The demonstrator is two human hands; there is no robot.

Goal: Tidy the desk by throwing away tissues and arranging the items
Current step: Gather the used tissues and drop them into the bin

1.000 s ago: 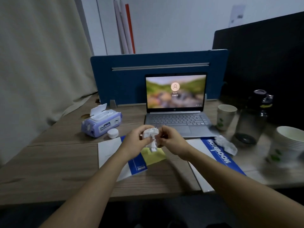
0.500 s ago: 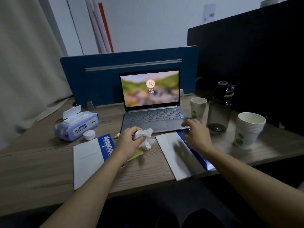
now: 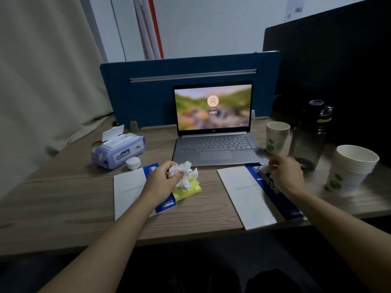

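My left hand (image 3: pixel 163 182) is closed around a crumpled white tissue (image 3: pixel 183 172), held just above a yellow sticky-note pad (image 3: pixel 188 188) near the desk's middle. My right hand (image 3: pixel 283 174) pinches a second, smaller crumpled tissue (image 3: pixel 264 166) over the top corner of the right blue-and-white notebook (image 3: pixel 247 195). Another blue-and-white notebook (image 3: pixel 129 191) lies under my left wrist. An open silver laptop (image 3: pixel 213 144) shows a login screen behind both hands.
A purple wet-wipe pack (image 3: pixel 118 151) with its lid up and a small white cap (image 3: pixel 133 163) sit at the left. A paper cup (image 3: pixel 276 136), a dark water bottle (image 3: pixel 311 136) and a stack of paper cups (image 3: pixel 351 168) stand at the right. A blue divider (image 3: pixel 148 96) backs the desk (image 3: pixel 63 199).
My right hand left the first tissue, reached right beside the laptop and picked up a second tissue. My left hand kept the first tissue.
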